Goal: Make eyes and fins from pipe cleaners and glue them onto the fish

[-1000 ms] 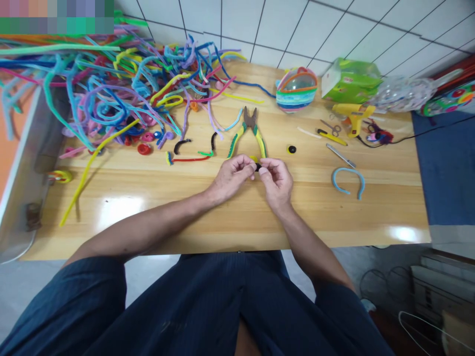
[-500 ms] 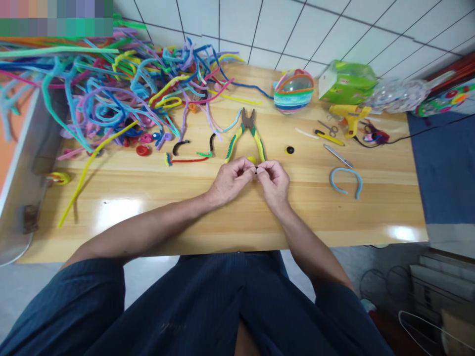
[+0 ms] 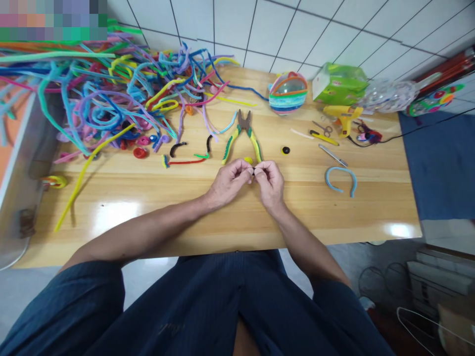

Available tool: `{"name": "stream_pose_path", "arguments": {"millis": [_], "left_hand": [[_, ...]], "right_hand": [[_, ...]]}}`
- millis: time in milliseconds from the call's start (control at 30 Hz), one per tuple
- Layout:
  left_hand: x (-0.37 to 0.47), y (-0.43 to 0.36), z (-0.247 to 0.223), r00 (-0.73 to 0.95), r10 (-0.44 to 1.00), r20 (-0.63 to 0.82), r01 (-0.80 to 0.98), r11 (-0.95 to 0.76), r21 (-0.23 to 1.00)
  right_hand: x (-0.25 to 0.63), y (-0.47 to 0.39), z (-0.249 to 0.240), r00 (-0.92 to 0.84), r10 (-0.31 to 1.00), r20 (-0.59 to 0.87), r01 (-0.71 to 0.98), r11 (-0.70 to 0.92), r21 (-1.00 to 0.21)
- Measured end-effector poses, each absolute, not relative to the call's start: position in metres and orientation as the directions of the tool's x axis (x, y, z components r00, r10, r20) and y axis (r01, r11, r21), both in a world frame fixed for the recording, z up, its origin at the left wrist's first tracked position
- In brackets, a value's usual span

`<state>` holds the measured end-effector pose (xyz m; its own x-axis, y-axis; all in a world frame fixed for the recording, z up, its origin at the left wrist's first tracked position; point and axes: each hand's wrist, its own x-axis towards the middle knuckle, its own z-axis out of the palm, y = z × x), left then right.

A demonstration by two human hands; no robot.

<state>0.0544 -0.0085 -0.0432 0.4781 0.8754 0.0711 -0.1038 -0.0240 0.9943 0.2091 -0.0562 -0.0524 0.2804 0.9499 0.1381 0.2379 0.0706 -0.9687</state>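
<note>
My left hand (image 3: 232,180) and my right hand (image 3: 270,184) meet above the table's front half, thumbs and fingers pinched together. Between the fingertips shows a small black piece (image 3: 254,171), mostly hidden; its kind cannot be made out. Just behind the fingers is a yellow round thing (image 3: 248,160), partly covered by them. Pliers (image 3: 244,123) with green and yellow handles lie beyond, jaws apart and pointing away from me. Off to the right sits a black and yellow disc (image 3: 285,150). Left of the pliers lie short black pipe cleaner pieces (image 3: 178,148) and a red one (image 3: 187,161).
A big tangle of coloured pipe cleaners (image 3: 107,111) fills the back left, beside a metal-sided box (image 3: 31,173). At the back stands a striped ball-like craft (image 3: 288,101). Right of it are a green packet (image 3: 341,84), a yellow glue gun (image 3: 343,118), scissors (image 3: 326,130), cutters and a blue curved pipe cleaner (image 3: 341,170).
The whole view has shifted slightly, so table items appear a little further left. Both hands keep their pinch on the black piece, with barely any movement.
</note>
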Motion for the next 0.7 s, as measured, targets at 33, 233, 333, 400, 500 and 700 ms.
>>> {"name": "stream_pose_path", "arguments": {"millis": [33,233,333,400,500,700], "left_hand": [[0.0544,-0.0083,-0.0426,0.486,0.871,0.068,-0.111,-0.015,0.994],[0.0564,-0.0040,-0.0441,0.469,0.883,-0.024,-0.121,0.091,0.989],[0.0570,-0.0013,-0.0447,0.469,0.882,-0.041,-0.136,0.118,0.984],[0.0570,-0.0003,-0.0445,0.489,0.872,-0.022,-0.153,0.111,0.982],[0.0571,0.0005,-0.0449,0.505,0.863,-0.008,-0.165,0.106,0.981],[0.0548,0.0013,-0.0470,0.527,0.848,0.063,-0.103,-0.010,0.995]], "right_hand": [[0.2091,-0.0560,-0.0529,0.287,0.949,0.133,0.226,0.068,-0.972],[0.2109,-0.0536,-0.0501,0.331,0.936,0.118,0.122,0.081,-0.989],[0.2131,-0.0527,-0.0503,0.353,0.926,0.132,0.107,0.100,-0.989],[0.2140,-0.0526,-0.0526,0.338,0.933,0.126,0.125,0.089,-0.988],[0.2134,-0.0527,-0.0572,0.305,0.945,0.114,0.159,0.067,-0.985],[0.2130,-0.0521,-0.0565,0.270,0.958,0.099,0.197,0.045,-0.979]]}}
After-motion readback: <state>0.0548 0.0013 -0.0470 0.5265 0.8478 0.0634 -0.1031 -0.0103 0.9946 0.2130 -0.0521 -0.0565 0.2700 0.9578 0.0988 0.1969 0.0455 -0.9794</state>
